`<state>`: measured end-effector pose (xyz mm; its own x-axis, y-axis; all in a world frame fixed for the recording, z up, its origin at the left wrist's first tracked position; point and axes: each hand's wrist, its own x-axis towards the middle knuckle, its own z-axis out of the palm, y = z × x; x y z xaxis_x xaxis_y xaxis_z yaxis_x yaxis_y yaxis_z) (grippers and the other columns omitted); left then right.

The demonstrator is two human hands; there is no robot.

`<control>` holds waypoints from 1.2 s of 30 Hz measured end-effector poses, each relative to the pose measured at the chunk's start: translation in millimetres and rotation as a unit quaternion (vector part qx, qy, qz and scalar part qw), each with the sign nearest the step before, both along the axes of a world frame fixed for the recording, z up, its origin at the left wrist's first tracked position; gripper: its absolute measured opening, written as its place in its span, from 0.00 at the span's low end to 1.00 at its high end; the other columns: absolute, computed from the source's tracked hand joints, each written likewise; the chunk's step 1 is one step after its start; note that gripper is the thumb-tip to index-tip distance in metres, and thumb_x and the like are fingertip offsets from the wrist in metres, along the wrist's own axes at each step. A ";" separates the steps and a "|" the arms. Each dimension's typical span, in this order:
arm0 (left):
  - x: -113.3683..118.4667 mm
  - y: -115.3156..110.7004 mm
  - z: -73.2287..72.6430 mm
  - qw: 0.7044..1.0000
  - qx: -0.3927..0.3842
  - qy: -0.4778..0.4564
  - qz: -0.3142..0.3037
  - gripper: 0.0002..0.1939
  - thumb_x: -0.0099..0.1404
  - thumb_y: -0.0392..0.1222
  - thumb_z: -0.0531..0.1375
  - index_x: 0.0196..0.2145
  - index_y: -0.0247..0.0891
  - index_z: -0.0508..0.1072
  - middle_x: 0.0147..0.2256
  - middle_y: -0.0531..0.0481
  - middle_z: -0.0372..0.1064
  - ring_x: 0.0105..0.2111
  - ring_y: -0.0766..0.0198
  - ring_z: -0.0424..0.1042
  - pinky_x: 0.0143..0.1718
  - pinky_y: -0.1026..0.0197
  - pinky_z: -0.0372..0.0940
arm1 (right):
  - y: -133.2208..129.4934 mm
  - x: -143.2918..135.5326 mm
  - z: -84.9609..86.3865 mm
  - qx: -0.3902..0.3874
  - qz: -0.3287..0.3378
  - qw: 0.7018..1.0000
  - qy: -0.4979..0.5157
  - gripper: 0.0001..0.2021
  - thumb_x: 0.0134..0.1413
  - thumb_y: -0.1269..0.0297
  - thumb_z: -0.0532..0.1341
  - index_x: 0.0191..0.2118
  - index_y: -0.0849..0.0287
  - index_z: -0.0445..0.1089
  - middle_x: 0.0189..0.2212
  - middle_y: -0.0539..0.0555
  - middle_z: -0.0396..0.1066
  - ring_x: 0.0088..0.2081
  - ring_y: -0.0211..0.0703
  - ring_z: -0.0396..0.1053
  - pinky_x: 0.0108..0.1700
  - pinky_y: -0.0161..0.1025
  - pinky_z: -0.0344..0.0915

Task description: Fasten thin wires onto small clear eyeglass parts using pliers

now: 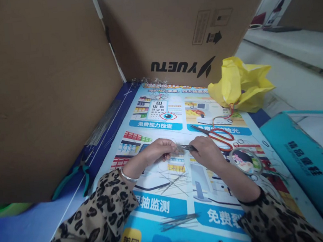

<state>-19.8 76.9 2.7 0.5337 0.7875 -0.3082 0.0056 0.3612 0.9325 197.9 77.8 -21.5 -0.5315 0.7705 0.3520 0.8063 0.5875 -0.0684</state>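
My left hand [162, 149], with a silver bangle [129, 176] at its wrist, pinches a small bundle of thin wire [178, 148] over the printed sheet. From the right, my right hand [206, 151] is closed around a dark metal tool [188, 148], whose tip meets the wire at my left fingertips. The tool's handle is hidden in my palm. Loose thin wires [173, 181] lie below my hands, and a denser pile of wires [179, 221] rests nearer to me. Orange-handled scissors [221, 136] lie just beyond my right hand.
Cardboard panels [169, 27] stand behind and at left. Teal-handled pliers [72, 177] and a wire bundle [104, 123] lie left. On the right are a clear tape roll [245, 161], crumpled yellow paper [237, 86] and a blue box [307, 163]. Small wire pieces [152, 84] sit at the back.
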 end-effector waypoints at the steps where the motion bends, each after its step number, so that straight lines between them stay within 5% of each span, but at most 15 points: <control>1: 0.5 -0.5 0.2 1.000 0.005 0.006 0.004 0.16 0.51 0.49 0.62 0.28 0.31 0.69 0.15 0.56 0.59 0.15 0.74 0.57 0.15 0.70 0.50 | -0.9 -0.5 0.8 0.006 0.004 1.000 -0.004 0.06 0.50 0.68 0.55 0.30 0.60 0.69 0.27 0.53 0.66 0.35 0.41 0.61 0.38 0.37 0.49; 16: 5.4 -3.2 -5.4 0.987 0.136 0.076 0.030 0.12 0.56 0.47 0.58 0.28 0.33 0.67 0.17 0.57 0.60 0.16 0.75 0.57 0.18 0.70 0.55 | -4.0 -1.0 7.1 0.096 -0.011 0.992 -0.079 0.04 0.48 0.68 0.57 0.27 0.59 0.68 0.25 0.53 0.64 0.32 0.42 0.57 0.37 0.39 0.47; 28: 6.5 -4.2 -3.7 0.990 0.124 0.067 0.024 0.11 0.55 0.46 0.58 0.28 0.34 0.67 0.16 0.57 0.60 0.16 0.74 0.57 0.19 0.70 0.53 | -3.5 0.9 8.2 0.129 -0.017 0.987 -0.098 0.04 0.49 0.67 0.57 0.26 0.59 0.67 0.23 0.53 0.63 0.30 0.42 0.57 0.36 0.40 0.47; 36: 6.8 -4.2 -3.2 0.995 0.088 0.013 0.043 0.13 0.53 0.48 0.60 0.26 0.34 0.67 0.15 0.57 0.60 0.15 0.74 0.57 0.19 0.69 0.53 | -3.7 -1.3 2.7 0.063 -0.036 0.996 -0.050 0.06 0.51 0.67 0.55 0.27 0.59 0.68 0.24 0.53 0.65 0.32 0.41 0.59 0.37 0.38 0.49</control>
